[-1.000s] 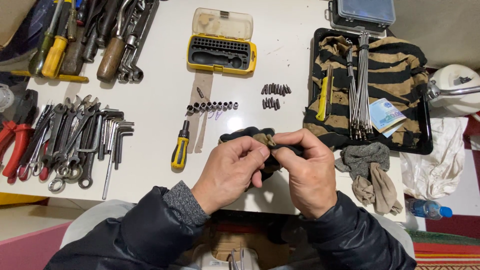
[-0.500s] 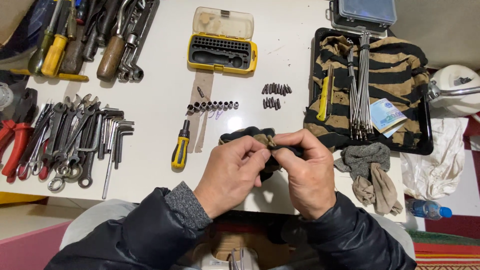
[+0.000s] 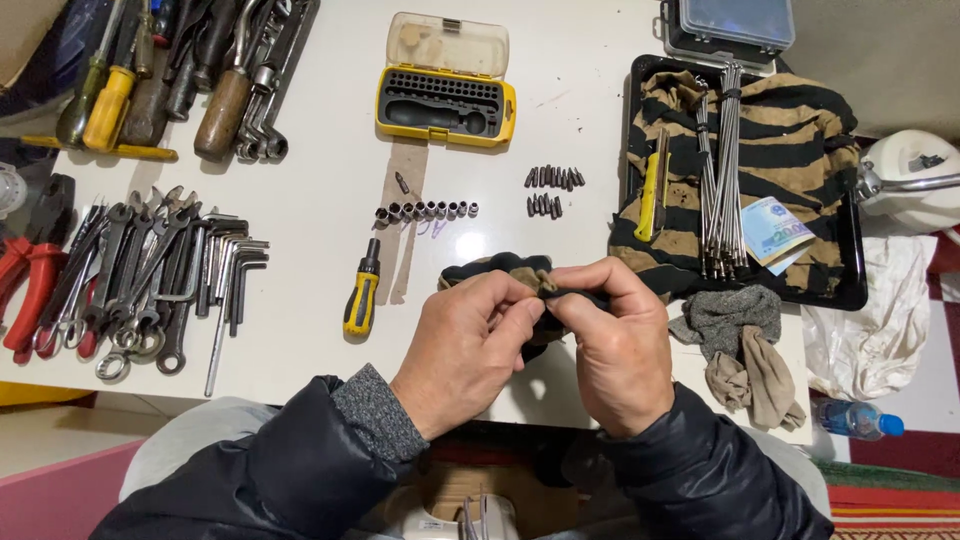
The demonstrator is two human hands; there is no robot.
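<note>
My left hand (image 3: 465,350) and my right hand (image 3: 615,345) meet over the near edge of the white table (image 3: 320,190). Both pinch a dark and tan striped cloth (image 3: 495,270) bunched between their fingertips. What lies inside the cloth is hidden by my fingers. Just left of my left hand lies a short yellow and black screwdriver (image 3: 362,290). Beyond the hands sit a row of small sockets (image 3: 425,211) and two short rows of driver bits (image 3: 552,190).
An open yellow bit case (image 3: 446,100) stands at the back. Wrenches and hex keys (image 3: 150,275) lie at the left, red pliers (image 3: 25,275) beside them. A black tray (image 3: 850,290) at the right holds striped cloth and long metal rods (image 3: 722,170). Grey rags (image 3: 740,340) lie near.
My fingers have shifted slightly on the cloth; both hands stay in the same place.
</note>
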